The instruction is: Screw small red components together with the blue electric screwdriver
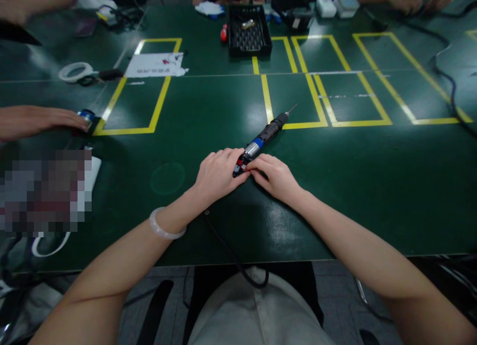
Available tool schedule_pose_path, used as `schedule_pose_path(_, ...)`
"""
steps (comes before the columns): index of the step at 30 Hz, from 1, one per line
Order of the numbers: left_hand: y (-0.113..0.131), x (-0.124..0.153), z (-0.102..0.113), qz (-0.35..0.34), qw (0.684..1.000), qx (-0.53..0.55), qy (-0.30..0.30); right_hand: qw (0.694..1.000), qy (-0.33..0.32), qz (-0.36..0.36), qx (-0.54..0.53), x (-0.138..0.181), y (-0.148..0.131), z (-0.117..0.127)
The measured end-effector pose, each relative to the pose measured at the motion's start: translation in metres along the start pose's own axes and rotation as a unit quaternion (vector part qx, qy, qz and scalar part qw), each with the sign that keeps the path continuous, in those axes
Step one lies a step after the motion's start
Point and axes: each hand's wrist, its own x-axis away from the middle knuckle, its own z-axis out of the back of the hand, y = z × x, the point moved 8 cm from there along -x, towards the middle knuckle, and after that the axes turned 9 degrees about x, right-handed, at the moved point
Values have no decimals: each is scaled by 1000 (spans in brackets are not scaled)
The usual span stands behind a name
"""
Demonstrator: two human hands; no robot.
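An electric screwdriver (263,138), black with a blue and silver band, lies on the green table (208,116) with its bit pointing up and right. My left hand (218,175) rests curled against its rear end from the left, with a pale bangle (164,227) on that wrist. From the right, my right hand (275,177) pinches the same rear end with its fingertips. A black cable (234,258) runs from under my hands over the near table edge.
Yellow tape rectangles (328,82) mark the table. A black tray (249,32) with small parts stands at the back. A white paper (155,65) and a tape roll (75,72) lie back left. Another person's hand (37,120) rests at the left; more people sit across.
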Motion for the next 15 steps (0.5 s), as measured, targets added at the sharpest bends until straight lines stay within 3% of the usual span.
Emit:
schedule_pose_path(9, -4, 1, -1, 4, 1000, 2, -4, 999, 18, -29, -27, 0, 5, 6)
schedule_pose_path(15, -15, -1, 0, 7, 1000, -22, -13, 999, -5, -31, -22, -1, 8, 6)
